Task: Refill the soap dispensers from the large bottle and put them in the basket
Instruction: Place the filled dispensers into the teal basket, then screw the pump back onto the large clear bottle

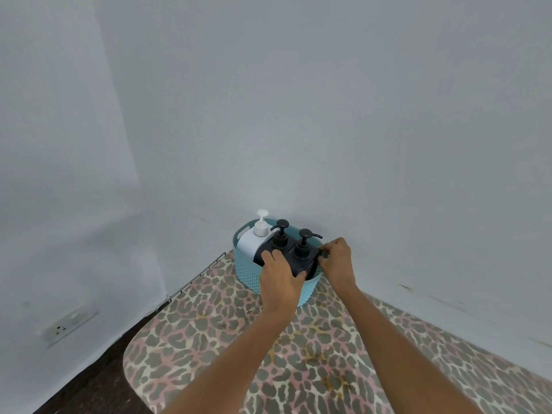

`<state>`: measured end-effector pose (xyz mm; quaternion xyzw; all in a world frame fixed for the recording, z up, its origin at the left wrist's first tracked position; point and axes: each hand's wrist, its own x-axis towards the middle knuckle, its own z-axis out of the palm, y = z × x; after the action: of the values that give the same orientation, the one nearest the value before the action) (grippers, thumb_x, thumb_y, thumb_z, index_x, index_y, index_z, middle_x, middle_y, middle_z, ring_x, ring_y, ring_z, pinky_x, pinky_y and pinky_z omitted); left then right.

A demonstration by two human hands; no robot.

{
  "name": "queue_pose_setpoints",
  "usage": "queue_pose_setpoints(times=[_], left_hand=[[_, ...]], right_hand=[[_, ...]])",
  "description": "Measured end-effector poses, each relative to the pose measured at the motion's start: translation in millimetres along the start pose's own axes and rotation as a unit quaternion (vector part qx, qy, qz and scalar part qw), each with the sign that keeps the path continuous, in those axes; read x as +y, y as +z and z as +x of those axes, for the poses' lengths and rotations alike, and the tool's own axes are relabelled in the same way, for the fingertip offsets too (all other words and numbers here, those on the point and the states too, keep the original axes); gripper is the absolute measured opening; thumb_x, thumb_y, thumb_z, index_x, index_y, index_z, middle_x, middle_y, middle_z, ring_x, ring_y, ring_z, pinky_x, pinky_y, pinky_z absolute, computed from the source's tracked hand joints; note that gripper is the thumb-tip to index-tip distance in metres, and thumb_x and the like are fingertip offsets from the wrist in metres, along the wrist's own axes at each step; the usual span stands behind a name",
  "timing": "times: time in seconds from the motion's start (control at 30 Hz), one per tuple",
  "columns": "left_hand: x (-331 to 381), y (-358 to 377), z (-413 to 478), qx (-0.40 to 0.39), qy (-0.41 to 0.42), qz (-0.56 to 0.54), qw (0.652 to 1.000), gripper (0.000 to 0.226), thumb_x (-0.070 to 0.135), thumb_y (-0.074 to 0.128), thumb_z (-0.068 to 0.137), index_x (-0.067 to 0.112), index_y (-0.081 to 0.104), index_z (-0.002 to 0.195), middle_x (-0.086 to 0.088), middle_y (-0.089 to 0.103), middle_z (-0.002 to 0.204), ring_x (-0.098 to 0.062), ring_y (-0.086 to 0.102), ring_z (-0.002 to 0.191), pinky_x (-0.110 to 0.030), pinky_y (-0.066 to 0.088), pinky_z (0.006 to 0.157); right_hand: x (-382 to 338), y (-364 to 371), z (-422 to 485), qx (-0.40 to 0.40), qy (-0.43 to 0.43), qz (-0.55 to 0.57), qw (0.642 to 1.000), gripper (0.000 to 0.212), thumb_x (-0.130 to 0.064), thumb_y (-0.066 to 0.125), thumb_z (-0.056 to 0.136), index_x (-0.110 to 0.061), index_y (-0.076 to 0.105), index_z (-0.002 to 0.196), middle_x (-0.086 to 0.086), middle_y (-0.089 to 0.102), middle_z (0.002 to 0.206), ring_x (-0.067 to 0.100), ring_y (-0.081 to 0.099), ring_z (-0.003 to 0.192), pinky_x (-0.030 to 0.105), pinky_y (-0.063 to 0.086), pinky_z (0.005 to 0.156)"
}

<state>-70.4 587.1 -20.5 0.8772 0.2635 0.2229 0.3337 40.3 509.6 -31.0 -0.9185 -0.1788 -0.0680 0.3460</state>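
Note:
A teal perforated basket (249, 274) stands at the far end of the leopard-print board, against the wall. Inside it on the left is a large white pump bottle (251, 245). To its right sit two black soap dispensers, the left one (280, 239) and the right one (303, 248), side by side with their pumps up. My left hand (279, 280) grips the near left side of the black dispensers, thumb on their front edge. My right hand (336, 262) pinches their right end over the basket rim. The dispensers' lower bodies are hidden by the basket and my hands.
The leopard-print ironing board (298, 354) runs from the basket toward me, with a wire rack (194, 280) at its far left edge. Pale walls close in behind and to the left. A wall socket (70, 322) sits low on the left wall above dark floor (98, 380).

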Motion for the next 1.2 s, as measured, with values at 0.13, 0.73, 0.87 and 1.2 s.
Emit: queue_pose_setpoints(times=[0.13,0.73,0.87,1.2], left_hand=[[0.3,0.8,-1.3,-0.007,0.014,0.011,1.0,0.041,0.023,0.064,0.083,0.003,0.042,0.111,-0.015,0.042,0.116,-0.027,0.054,0.098,-0.032,0.049,0.083],[74.0,25.8,-85.4,-0.044,0.167,0.055,0.983,0.044,0.024,0.051,0.091,0.01,0.038,0.131,-0.007,0.042,0.136,-0.021,0.032,0.131,-0.031,0.023,0.108],[114.0,45.4,-128.5,-0.075,0.231,0.01,0.97,0.045,0.022,0.049,0.092,0.01,0.035,0.134,-0.007,0.039,0.139,-0.021,0.028,0.134,-0.032,0.02,0.113],[208.4,101.2,-247.1,-0.163,0.339,-0.054,0.925,0.044,0.019,0.05,0.092,0.009,0.036,0.133,-0.007,0.041,0.138,-0.02,0.031,0.133,-0.032,0.023,0.112]], right_hand=[[-2.5,-6.3,-11.7,-0.061,-0.04,-0.136,0.988,0.031,-0.011,0.037,0.095,-0.006,0.052,0.121,0.015,0.038,0.126,0.032,0.039,0.111,0.034,0.04,0.091],[69.2,-131.7,-139.9,0.056,0.037,-0.027,0.997,0.035,-0.019,0.044,0.097,-0.007,0.05,0.128,0.007,0.051,0.132,0.02,0.046,0.122,0.024,0.031,0.1],[96.0,-168.1,-180.1,0.1,0.025,-0.099,0.99,0.038,-0.019,0.043,0.097,-0.008,0.045,0.133,0.007,0.05,0.135,0.019,0.044,0.126,0.023,0.025,0.104],[178.8,-273.5,-278.1,0.219,0.089,-0.165,0.957,0.036,-0.018,0.047,0.095,-0.005,0.05,0.129,0.01,0.054,0.13,0.022,0.047,0.123,0.032,0.032,0.106]])
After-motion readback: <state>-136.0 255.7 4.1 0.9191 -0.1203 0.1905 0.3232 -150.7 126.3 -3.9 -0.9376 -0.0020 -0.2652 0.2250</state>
